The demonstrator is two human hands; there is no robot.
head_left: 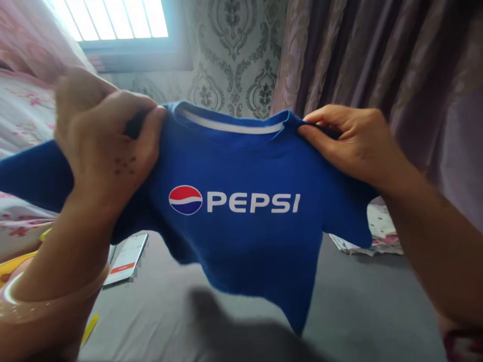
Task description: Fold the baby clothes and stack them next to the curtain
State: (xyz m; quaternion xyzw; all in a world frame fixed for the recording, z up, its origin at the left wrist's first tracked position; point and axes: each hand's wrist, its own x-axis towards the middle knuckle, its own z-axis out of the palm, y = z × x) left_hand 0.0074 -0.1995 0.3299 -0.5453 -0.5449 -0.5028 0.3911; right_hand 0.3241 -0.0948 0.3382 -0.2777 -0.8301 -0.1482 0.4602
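Observation:
A blue T-shirt (pixel 241 241) with a white PEPSI print and a round red, white and blue logo hangs spread out, its front toward me. My left hand (pixel 109 136) pinches it at the shoulder beside the collar, thumb in front. On the other side of the collar, my right hand (pixel 350 136) grips the opposite shoulder between thumb and fingers. A white band shows inside the neckline. The shirt's lower hem hangs loose and uneven above the grey sheet (pixel 162 311). One sleeve passes behind my left hand and out to the left.
A phone (pixel 126 259) with a lit screen lies on the sheet at left. Folded cloths (pixel 381 226) are stacked at right, partly behind the shirt. Something yellow (pixel 22 259) sits behind my left forearm. Curtains (pixel 362 60), a patterned wall (pixel 234 55) and a barred window (pixel 124 20) stand behind.

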